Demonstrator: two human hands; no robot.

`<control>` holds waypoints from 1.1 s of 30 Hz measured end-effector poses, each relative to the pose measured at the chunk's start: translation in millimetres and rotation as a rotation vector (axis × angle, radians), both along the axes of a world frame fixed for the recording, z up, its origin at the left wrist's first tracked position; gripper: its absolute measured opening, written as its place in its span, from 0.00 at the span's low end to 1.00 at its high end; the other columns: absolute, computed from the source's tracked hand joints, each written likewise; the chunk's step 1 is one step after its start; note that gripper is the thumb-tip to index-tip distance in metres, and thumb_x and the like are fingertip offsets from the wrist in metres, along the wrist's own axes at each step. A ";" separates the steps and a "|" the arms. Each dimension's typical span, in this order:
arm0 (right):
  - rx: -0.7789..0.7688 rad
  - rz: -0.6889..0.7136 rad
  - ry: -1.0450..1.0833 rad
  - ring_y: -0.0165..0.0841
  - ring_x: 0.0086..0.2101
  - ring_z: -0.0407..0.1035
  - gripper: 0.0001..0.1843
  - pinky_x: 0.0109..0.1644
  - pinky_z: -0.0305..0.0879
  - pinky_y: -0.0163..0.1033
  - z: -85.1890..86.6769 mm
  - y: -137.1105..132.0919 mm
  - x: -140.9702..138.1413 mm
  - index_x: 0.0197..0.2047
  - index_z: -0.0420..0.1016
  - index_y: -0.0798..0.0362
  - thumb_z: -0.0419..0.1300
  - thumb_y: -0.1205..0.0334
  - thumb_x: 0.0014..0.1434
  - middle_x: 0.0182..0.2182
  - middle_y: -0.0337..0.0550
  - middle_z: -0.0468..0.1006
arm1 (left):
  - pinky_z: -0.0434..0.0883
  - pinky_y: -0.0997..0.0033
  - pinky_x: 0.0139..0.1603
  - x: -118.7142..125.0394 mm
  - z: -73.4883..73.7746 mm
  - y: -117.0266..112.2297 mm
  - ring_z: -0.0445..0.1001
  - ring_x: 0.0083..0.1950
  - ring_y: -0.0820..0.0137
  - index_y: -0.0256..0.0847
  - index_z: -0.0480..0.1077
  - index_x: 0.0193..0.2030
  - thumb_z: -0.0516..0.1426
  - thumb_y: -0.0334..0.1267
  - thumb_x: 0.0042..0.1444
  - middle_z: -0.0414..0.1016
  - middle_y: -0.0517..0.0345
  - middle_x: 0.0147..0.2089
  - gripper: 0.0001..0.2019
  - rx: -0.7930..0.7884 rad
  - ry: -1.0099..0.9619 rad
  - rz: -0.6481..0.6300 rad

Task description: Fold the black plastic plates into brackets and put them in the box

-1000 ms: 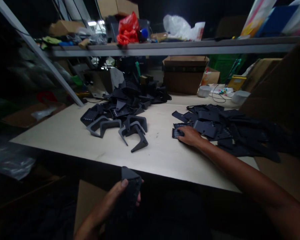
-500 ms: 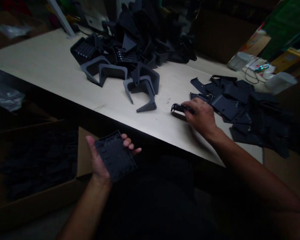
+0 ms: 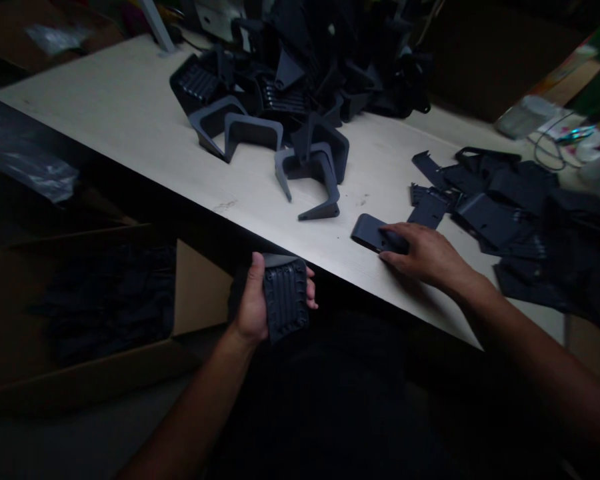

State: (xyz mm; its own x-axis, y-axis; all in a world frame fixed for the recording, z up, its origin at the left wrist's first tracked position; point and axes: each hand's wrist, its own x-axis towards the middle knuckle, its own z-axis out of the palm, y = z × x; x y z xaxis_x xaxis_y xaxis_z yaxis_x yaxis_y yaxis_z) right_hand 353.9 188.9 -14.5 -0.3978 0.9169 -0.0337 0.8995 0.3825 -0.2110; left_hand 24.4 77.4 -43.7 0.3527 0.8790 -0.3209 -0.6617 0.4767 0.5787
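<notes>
My left hand [image 3: 254,303] is wrapped round a dark plastic housing part [image 3: 287,300], held off the table's front edge with its ribbed inner face toward me. On the table, my right hand [image 3: 423,252] grips a flat dark plastic cover [image 3: 373,230] with a rounded end, thumb at the near side and fingers over the top. Just behind that cover lies another flat plastic piece [image 3: 429,209]. To its left stand several grey U-shaped plastic brackets [image 3: 314,190].
A big heap of dark plastic parts [image 3: 300,60] covers the table's back. More flat covers [image 3: 495,220] are piled at right. An open cardboard box [image 3: 130,373] of dark parts stands below left. Clear cups [image 3: 525,117] and a cable are at back right.
My left hand has turned its part and moved up and right. The cover under my right hand now lies flatter, smooth side up. The whole view has shifted.
</notes>
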 end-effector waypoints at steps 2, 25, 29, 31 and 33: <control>-0.022 0.015 0.035 0.50 0.47 0.79 0.32 0.52 0.76 0.56 -3.0 6.8 5.9 0.65 0.76 0.44 0.70 0.48 0.58 0.53 0.49 0.83 | 0.81 0.55 0.44 1.5 0.0 2.7 0.82 0.36 0.57 0.29 0.79 0.48 0.47 0.78 0.58 0.82 0.40 0.38 0.47 -0.009 -0.065 0.007; -0.149 0.126 0.481 0.48 0.52 0.78 0.35 0.58 0.77 0.56 11.3 -100.4 -149.9 0.74 0.63 0.41 0.63 0.45 0.68 0.59 0.50 0.79 | 0.74 0.54 0.65 20.1 6.7 21.7 0.79 0.62 0.52 0.31 0.80 0.52 0.55 0.70 0.62 0.83 0.39 0.55 0.38 -0.134 -0.062 0.425; -0.175 0.129 0.454 0.48 0.55 0.77 0.33 0.61 0.74 0.56 10.0 -104.3 -154.1 0.74 0.64 0.47 0.62 0.47 0.70 0.60 0.52 0.78 | 0.73 0.54 0.67 24.7 5.6 20.5 0.80 0.60 0.54 0.34 0.80 0.49 0.56 0.69 0.62 0.84 0.42 0.54 0.35 -0.147 -0.045 0.472; -0.174 0.128 0.447 0.49 0.56 0.76 0.34 0.62 0.74 0.57 9.0 -107.1 -155.6 0.74 0.64 0.48 0.62 0.48 0.70 0.60 0.53 0.77 | 0.73 0.55 0.66 26.2 3.3 19.6 0.81 0.58 0.56 0.36 0.80 0.49 0.58 0.68 0.61 0.84 0.44 0.53 0.33 -0.144 -0.034 0.473; -0.176 0.133 0.453 0.49 0.57 0.75 0.34 0.63 0.73 0.57 7.6 -108.7 -155.2 0.74 0.63 0.49 0.63 0.49 0.70 0.61 0.54 0.77 | 0.74 0.55 0.65 25.7 1.7 18.6 0.81 0.57 0.56 0.37 0.79 0.50 0.59 0.67 0.60 0.84 0.45 0.52 0.32 -0.135 -0.020 0.468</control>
State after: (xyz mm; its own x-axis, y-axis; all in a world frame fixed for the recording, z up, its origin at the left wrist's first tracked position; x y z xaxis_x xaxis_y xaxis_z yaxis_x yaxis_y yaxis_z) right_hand 198.6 80.1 -6.9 -0.5215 0.8530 0.0200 0.6484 0.4114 -0.6405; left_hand 50.1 95.9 -42.0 -0.0629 0.8957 -0.4401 -0.8335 0.1954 0.5169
